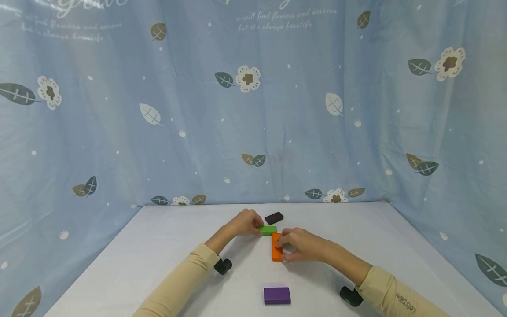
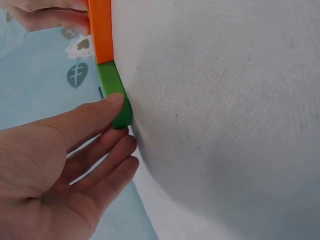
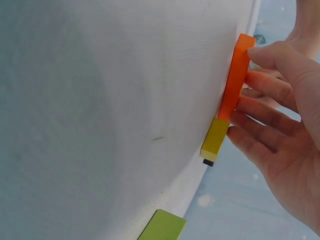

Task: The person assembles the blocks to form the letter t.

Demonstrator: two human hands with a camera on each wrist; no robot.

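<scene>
My left hand [image 1: 246,223] pinches one end of a green block [image 2: 116,82] between thumb and fingers. An orange block [image 1: 277,253] stretches from the green block toward me, their ends meeting. My right hand [image 1: 303,245] holds it from the right side, thumb [image 3: 272,54] near one end and fingers along its length. In the right wrist view a yellow-looking block [image 3: 215,137] touches the orange block's other end; the right hand and arm hide that spot from the head view. A dark brown block [image 1: 274,218] lies just behind the green one.
A purple block [image 1: 277,296] lies on the white tabletop [image 1: 166,246] nearer me. An olive-green block [image 3: 162,227] shows at the lower edge of the right wrist view. A blue patterned curtain [image 1: 277,110] surrounds the table's back and sides.
</scene>
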